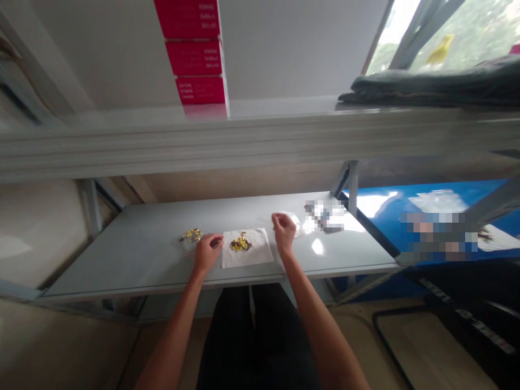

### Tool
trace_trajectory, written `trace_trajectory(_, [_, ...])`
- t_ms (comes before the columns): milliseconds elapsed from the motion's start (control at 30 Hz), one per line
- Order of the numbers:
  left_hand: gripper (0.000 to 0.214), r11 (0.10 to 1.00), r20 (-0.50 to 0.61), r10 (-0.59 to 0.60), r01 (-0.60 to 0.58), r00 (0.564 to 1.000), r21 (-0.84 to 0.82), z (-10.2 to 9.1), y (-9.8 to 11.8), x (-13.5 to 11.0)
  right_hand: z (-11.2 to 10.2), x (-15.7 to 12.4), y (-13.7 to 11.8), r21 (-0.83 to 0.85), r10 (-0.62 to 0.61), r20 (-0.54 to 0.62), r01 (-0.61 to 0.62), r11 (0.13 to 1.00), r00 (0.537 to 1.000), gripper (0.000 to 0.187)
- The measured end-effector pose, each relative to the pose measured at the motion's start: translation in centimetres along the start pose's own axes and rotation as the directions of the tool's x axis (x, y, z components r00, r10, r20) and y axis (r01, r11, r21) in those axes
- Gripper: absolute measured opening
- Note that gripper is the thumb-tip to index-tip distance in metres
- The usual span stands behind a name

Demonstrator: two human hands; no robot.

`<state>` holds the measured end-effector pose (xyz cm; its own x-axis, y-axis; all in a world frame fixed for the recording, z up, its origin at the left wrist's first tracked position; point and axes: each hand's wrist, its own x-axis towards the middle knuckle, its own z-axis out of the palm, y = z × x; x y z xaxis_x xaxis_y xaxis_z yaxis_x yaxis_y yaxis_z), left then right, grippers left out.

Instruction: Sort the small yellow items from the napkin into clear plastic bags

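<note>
A white cloth lies near the front edge of the table, with a small heap of yellow and dark brown pieces on it. At the cloth's left edge is my left hand, its fingers curled together; a small dark thing seems to show at the fingertips. Beyond that hand sits a second group of yellow and dark pieces, directly on the table. My right hand is raised by the cloth's right edge, thumb and fingers pinched. Whatever it pinches is too small to make out.
Crumpled clear plastic lies on the grey table behind my right hand. Overhead, a shelf carries red boxes and folded dark fabric. At right are a blue table and a black chair.
</note>
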<state>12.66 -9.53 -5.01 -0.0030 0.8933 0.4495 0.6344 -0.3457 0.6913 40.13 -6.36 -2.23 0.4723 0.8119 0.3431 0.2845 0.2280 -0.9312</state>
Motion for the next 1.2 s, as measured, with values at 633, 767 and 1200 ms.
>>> trace_trajectory(633, [0.010,0.966,0.082,0.078,-0.096,0.994,0.239,-0.1,0.9,0.1,-0.8,-3.3,-2.6,-0.730,0.150,0.472,0.290,0.619,0.869,0.015])
trace_trajectory(767, [0.010,0.988,0.040,0.003,-0.009,0.999,0.152,0.0,1.2,0.0,-0.7,-3.2,-1.9,-0.609,0.069,0.447,0.247,0.754,0.892,0.015])
trace_trajectory(1200, [0.017,1.000,-0.004,0.000,0.000,1.000,-0.015,-0.1,1.5,-0.2,-0.1,-3.6,1.4,-0.032,-0.140,0.395,0.166,0.986,0.908,0.018])
